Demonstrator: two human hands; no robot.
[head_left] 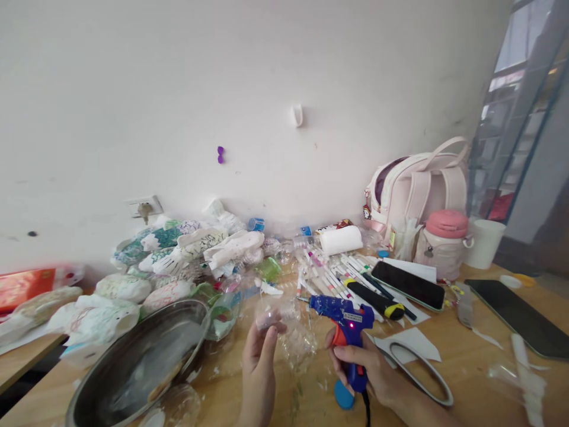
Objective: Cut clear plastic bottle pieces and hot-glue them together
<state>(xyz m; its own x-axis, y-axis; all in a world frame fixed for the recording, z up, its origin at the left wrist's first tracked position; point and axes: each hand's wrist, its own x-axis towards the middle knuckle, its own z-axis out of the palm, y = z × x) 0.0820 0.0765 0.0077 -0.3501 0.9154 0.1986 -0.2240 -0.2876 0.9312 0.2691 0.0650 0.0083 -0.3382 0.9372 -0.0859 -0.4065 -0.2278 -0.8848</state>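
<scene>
In my right hand [364,362] is a blue hot glue gun [342,311] with an orange trigger and a lit red light. My fingers wrap its handle, and its metal nozzle points left. My left hand [262,362] pinches a clear plastic bottle piece [273,313] between thumb and fingers, just left of the nozzle. Crumpled clear plastic [299,344] lies on the table between the two hands. Below the glue gun sits a blue bottle cap [344,394], close to its black cord. White-handled scissors [422,373] rest right of my right wrist, partly covered by it.
A metal basin [80,385] with cloudy liquid stands at the left. Behind it are several paper-wrapped, painted bottles [178,261]. Markers [331,273], a black-and-yellow cutter [373,299], phones [409,284], a pink-lidded jar [444,243] and a backpack [422,184] occupy the right.
</scene>
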